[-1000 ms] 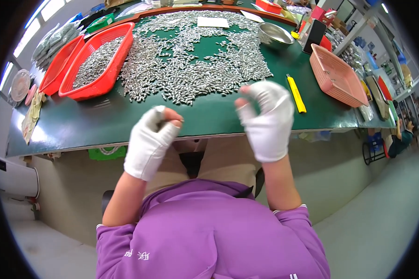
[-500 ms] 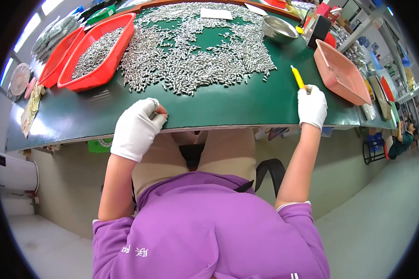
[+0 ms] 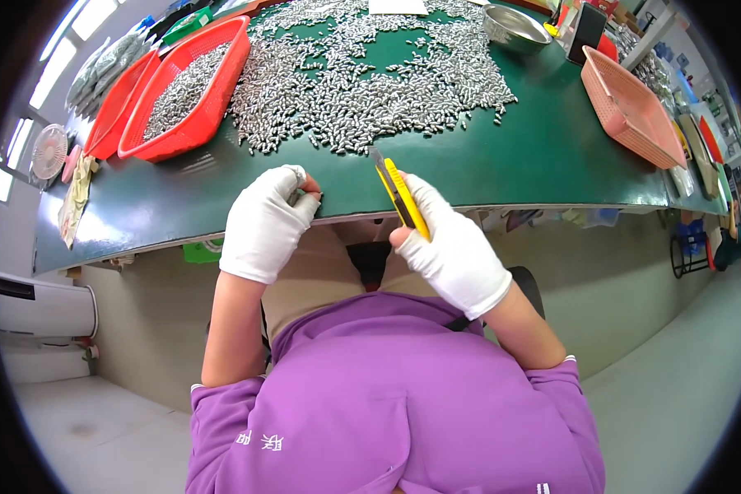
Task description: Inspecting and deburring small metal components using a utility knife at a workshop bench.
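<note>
My right hand [image 3: 459, 257], in a white glove with bare fingertips, grips a yellow utility knife [image 3: 405, 200] with its blade pointing up and away from me. My left hand [image 3: 265, 222], gloved the same way, is at the table's near edge with thumb and fingers pinched together. Whatever it pinches is too small to make out. Beyond both hands, a wide spread of small silvery metal pieces [image 3: 403, 103] covers much of the green table [image 3: 543, 169]. The knife's tip comes close to the near side of that spread.
At the left, a red plastic basket [image 3: 216, 111] holds more metal pieces, with another red basket [image 3: 107, 132] beside it. A metal bowl [image 3: 514, 31] stands at the back right. Nearer, on the right, sits a pink basket [image 3: 634, 111]. White paper [image 3: 398, 6] lies on the far pieces.
My right hand has brought the knife from the right side inward, towards my left hand, and turned it. My left hand keeps its pinch near the table edge. The view has shifted slightly.
</note>
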### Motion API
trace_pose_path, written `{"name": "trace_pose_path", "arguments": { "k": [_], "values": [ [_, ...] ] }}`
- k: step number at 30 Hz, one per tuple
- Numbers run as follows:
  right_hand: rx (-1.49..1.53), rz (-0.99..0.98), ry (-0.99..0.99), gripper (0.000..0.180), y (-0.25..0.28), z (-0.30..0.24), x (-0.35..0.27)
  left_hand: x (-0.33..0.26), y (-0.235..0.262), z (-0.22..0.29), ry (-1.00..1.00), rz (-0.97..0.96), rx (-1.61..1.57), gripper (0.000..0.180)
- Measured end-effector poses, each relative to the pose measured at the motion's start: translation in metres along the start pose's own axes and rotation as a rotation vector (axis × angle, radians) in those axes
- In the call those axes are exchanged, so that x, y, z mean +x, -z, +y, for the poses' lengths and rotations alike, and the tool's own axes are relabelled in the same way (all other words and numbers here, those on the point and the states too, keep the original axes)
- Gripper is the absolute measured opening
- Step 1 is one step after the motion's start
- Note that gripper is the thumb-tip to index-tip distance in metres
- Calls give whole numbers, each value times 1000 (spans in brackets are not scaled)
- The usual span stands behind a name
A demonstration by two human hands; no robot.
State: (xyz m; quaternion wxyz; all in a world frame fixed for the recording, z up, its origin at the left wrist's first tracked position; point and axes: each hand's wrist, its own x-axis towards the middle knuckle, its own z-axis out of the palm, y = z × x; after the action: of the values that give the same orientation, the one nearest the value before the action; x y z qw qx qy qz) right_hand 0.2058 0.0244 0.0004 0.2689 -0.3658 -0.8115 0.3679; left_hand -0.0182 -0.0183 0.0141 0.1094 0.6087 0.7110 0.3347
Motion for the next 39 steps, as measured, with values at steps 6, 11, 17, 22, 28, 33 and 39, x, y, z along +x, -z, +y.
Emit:
{"name": "trace_pose_path", "arguments": {
  "k": [6,11,17,22,28,33,39],
  "values": [
    [-402,-68,91,59,-17,-17,-3,0,2,-3,80,-35,-53,5],
    [-473,-81,142,57,-19,-28,-2,-1,3,-7,40,-22,-29,5],
    [-473,-96,169,55,-22,-30,4,3,2,-5,51,-36,14,6],
    [-465,-103,165,53,-24,-30,3,1,2,-6,47,-32,40,7],
    [-404,-103,202,49,-21,-28,9,0,3,-4,53,-30,28,7],
    [-400,-216,197,45,-8,-33,22,4,4,-8,53,-52,-4,6],
    [-447,-202,198,44,-12,-33,24,7,2,-11,63,-73,-33,6]
  ]
}}
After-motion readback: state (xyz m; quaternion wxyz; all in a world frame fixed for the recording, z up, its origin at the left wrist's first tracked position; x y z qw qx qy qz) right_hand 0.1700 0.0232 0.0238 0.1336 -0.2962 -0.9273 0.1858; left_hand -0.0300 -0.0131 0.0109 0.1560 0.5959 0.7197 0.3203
